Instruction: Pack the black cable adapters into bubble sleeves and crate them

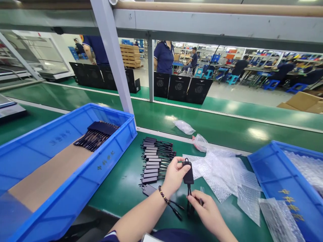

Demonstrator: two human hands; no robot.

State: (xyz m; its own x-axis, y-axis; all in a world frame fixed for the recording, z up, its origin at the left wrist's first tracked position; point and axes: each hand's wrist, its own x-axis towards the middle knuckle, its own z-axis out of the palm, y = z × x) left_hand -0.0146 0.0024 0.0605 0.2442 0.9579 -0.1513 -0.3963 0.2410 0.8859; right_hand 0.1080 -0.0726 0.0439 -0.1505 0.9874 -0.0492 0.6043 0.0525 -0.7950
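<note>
My left hand (174,174) pinches the top of a small black tag (188,173) held upright over the green table (126,188). My right hand (205,208) is closed on the tag's black cord (189,198) just below it. A row of matching black tags with cords (153,159) lies to the left of my hands. One loose tag (148,190) rests under my left wrist, which wears a bead bracelet. Clear bubble-wrap bags (222,174) are spread to the right of the held tag.
A large blue bin (83,181) on the left holds cardboard and a stack of black tags (97,134). Another blue bin (282,178) at right holds bubble wrap. Black boxes (181,88) stand on the far conveyor, with people working behind. A grey post (113,60) rises ahead.
</note>
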